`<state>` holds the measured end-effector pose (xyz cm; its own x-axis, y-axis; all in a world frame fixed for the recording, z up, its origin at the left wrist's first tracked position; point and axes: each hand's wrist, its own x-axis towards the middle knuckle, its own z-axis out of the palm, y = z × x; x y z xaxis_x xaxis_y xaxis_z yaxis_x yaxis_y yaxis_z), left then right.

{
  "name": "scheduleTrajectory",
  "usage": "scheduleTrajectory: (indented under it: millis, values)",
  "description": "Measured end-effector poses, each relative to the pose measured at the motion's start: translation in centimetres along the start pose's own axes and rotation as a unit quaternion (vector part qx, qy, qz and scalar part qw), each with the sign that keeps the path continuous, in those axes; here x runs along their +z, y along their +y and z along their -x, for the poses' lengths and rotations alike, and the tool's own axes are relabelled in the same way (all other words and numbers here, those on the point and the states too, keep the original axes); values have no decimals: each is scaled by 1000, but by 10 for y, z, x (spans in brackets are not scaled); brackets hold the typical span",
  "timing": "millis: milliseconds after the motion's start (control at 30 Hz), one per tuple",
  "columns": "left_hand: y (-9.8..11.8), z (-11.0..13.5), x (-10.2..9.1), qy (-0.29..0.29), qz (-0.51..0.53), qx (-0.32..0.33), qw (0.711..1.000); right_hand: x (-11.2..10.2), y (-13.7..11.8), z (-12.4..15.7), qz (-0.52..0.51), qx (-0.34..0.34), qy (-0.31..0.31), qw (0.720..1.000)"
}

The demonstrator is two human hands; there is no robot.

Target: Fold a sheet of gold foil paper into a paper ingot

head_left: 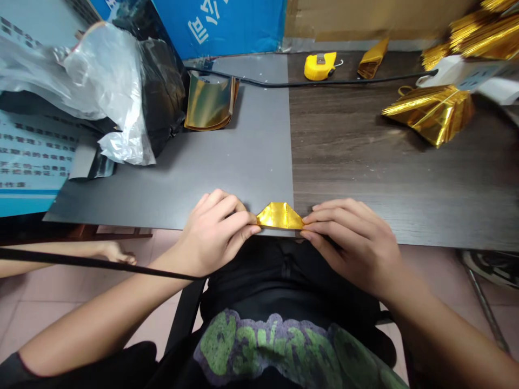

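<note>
A folded piece of gold foil paper (pixel 279 215) is stretched between my two hands at the table's front edge. It has a flat top, sloping sides and upright creases. My left hand (pixel 219 229) pinches its left corner between thumb and fingers. At the right corner, the thumb and fingertips of my right hand (pixel 357 237) are closed on the paper. Beyond my left hand stands a curved stack of gold paper sheets (pixel 208 102). A fanned bundle of folded gold paper (pixel 433 113) lies farther back on the right.
A yellow tape measure (pixel 319 66) and a small folded gold piece (pixel 373 58) lie near a black cable (pixel 275 85) at the back. Plastic bags (pixel 117 92) crowd the left, before a blue box (pixel 239 27). Another person's hand (pixel 115 252) shows at the lower left.
</note>
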<state>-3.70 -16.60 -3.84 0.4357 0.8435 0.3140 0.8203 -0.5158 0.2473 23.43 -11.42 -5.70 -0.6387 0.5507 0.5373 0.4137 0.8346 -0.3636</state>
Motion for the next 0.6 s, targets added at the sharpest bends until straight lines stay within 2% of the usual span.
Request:
scheduleTrajectory:
  millis: [233,433,600]
  values:
    - [8,-5,-1,-28,-21,-62,997,5,-7,-4,24,40,36,998]
    - [14,-7,-4,-40,13,-124,991,7,-12,-5,29,102,46,993]
    - [19,-8,-3,-57,-28,-125,990,7,-15,-4,27,134,44,990]
